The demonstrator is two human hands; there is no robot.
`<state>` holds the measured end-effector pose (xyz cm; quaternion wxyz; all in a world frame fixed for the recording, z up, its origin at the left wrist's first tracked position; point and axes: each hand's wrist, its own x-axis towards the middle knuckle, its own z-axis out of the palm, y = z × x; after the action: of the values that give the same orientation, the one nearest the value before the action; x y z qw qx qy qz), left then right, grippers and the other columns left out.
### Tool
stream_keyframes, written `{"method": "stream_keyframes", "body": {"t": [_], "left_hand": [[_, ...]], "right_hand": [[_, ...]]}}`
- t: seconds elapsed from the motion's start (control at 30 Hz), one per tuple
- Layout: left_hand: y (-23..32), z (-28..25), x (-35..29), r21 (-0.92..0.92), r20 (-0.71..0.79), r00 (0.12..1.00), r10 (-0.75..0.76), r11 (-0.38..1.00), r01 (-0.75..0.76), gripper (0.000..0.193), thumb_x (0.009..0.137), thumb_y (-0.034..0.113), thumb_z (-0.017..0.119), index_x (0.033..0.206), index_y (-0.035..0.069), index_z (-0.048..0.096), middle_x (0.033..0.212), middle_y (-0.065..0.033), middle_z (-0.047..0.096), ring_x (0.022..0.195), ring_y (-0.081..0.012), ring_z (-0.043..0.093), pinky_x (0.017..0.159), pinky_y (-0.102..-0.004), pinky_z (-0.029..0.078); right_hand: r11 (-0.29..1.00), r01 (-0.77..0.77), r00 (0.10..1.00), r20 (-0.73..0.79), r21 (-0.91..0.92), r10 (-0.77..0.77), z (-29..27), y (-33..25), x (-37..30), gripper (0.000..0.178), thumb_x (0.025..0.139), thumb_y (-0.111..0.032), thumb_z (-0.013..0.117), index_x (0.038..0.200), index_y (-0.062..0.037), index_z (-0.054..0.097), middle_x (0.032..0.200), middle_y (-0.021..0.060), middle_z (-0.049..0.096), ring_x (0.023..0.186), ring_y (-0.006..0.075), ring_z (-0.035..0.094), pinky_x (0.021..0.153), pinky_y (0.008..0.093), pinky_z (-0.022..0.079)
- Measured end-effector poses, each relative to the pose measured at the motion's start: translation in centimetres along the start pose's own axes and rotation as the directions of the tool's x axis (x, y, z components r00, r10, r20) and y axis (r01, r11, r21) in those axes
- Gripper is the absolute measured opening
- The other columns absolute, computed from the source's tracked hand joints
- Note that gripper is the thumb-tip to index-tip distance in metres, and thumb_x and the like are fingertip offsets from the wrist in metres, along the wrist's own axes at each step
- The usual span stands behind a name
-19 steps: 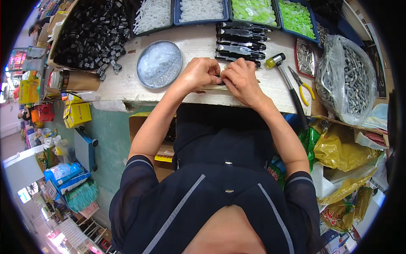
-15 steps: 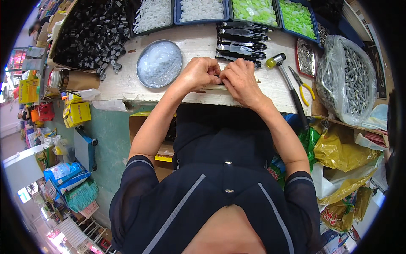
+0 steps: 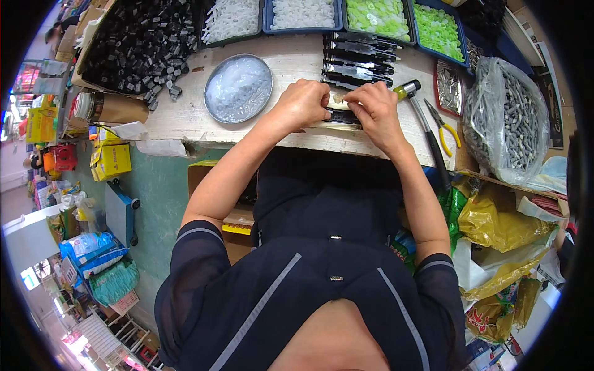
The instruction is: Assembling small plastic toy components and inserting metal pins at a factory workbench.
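A long black part (image 3: 344, 117) lies near the table's front edge, between my two hands. My left hand (image 3: 303, 105) is closed at its left end, thumb and fingers pressed together there. My right hand (image 3: 376, 112) curls over the right end with bent fingers; the fingertips partly hide what they grip. Just beyond, several similar black parts (image 3: 359, 65) lie side by side in a stack. To the left stands a round metal dish (image 3: 270, 93) holding a whitish, clear gel-like mass. A hammer (image 3: 422, 117) with a yellowish head end rests right of my right hand.
Pliers (image 3: 444, 128) with yellow handles lie by the hammer. A clear bag (image 3: 516, 117) of grey parts stands at the right. Trays of white pieces (image 3: 303, 15) and green pieces (image 3: 378, 18) line the back. Black caps (image 3: 139, 49) fill a box at the left.
My hands have drawn apart, the right one shifting rightward, and more of the black part shows between them. The whole view has shifted slightly.
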<state>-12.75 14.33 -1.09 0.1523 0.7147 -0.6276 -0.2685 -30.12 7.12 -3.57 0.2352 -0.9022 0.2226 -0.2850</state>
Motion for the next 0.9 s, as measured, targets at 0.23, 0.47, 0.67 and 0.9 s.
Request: {"method": "stream_keyframes", "body": {"t": [0.23,0.47,0.67,0.9], "left_hand": [[-0.5,-0.9,0.6,-0.084,0.132,0.991,0.010,0.996,0.001,0.022,0.064,0.015,0.073,0.076,0.002,0.061,0.069,-0.0134,0.063,0.065,-0.0255,0.062,0.059,-0.0353,0.047],[1.3,-1.7,1.9,0.215,0.274,0.961,0.041,0.971,-0.102,0.025,0.061,0.022,0.074,0.074,0.005,0.061,0.073,-0.0159,0.063,0.076,-0.0338,0.061,0.066,-0.0407,0.047],[2.5,-5.3,10.1,0.037,-0.072,0.982,0.173,0.985,-0.171,0.013,0.065,0.017,0.069,0.070,0.006,0.065,0.072,-0.0133,0.064,0.071,-0.0305,0.063,0.064,-0.0399,0.049],[2.6,-2.2,21.5,0.386,-0.294,0.924,0.244,0.915,-0.119,0.013,0.064,0.008,0.061,0.075,0.003,0.065,0.080,-0.0208,0.062,0.079,-0.0381,0.061,0.069,-0.0461,0.049]], "right_hand": [[0.999,-0.036,0.997,-0.071,-0.028,0.034,-2.5,1.3,0.1,0.008,0.076,-0.006,0.062,0.084,-0.0061,0.064,0.084,0.0029,0.059,0.084,0.0211,0.051,0.074,0.0327,0.034],[0.980,-0.196,0.955,-0.229,-0.018,0.187,-7.7,6.7,-0.2,0.009,0.079,0.002,0.057,0.087,0.0022,0.061,0.081,0.0081,0.057,0.068,0.0166,0.055,0.061,0.0257,0.044],[0.851,-0.463,0.880,-0.243,-0.249,0.408,-11.2,10.0,-0.5,0.012,0.081,-0.006,0.055,0.089,-0.0014,0.062,0.087,0.0162,0.058,0.080,0.0350,0.057,0.070,0.0391,0.045],[0.543,-0.563,0.777,-0.174,-0.623,0.605,-9.9,12.9,0.6,0.017,0.080,-0.006,0.048,0.092,-0.0001,0.059,0.097,0.0237,0.057,0.085,0.0394,0.060,0.070,0.0472,0.049]]}}
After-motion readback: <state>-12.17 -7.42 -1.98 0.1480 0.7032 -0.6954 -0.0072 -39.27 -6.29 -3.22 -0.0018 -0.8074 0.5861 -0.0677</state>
